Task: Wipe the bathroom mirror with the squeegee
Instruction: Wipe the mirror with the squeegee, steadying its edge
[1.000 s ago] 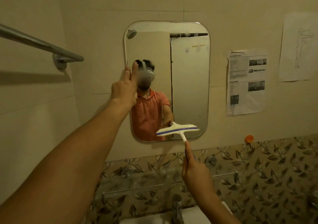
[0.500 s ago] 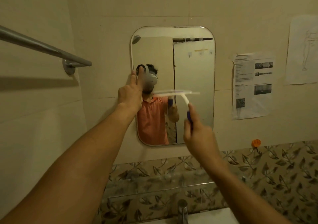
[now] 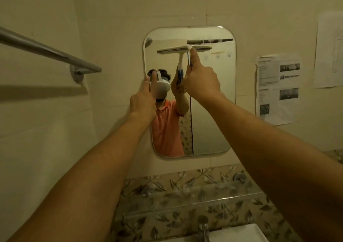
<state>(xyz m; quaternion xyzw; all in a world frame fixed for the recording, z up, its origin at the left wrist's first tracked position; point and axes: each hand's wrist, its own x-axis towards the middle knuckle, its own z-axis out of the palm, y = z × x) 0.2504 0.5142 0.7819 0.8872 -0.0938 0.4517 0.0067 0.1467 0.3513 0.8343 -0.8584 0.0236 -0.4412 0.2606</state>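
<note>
The right hand point(image 3: 201, 80) grips the squeegee point(image 3: 185, 48), its blade against the top of the mirror point(image 3: 213, 111). The left hand point(image 3: 143, 100) rests flat at its left edge. The glass below is probably still to wipe.

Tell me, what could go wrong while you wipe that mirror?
The left hand presses its fingers on the left edge of the mirror, so it may leave smudges there. The squeegee, near the top, is narrower than the glass, so side strips might get missed. If it slips from the right hand, it could drop onto the glass shelf below.
</note>
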